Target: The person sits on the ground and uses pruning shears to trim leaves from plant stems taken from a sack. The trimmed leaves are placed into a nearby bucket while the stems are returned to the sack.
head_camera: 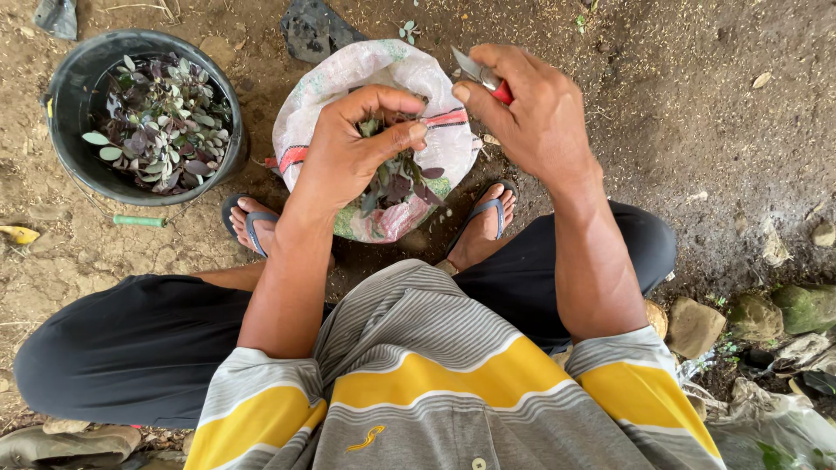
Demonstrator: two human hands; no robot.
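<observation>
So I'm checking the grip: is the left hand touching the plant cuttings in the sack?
Touching. The head view shows the left hand closed around the purple-leaved cuttings, with stems running under its fingers above the sack.
</observation>
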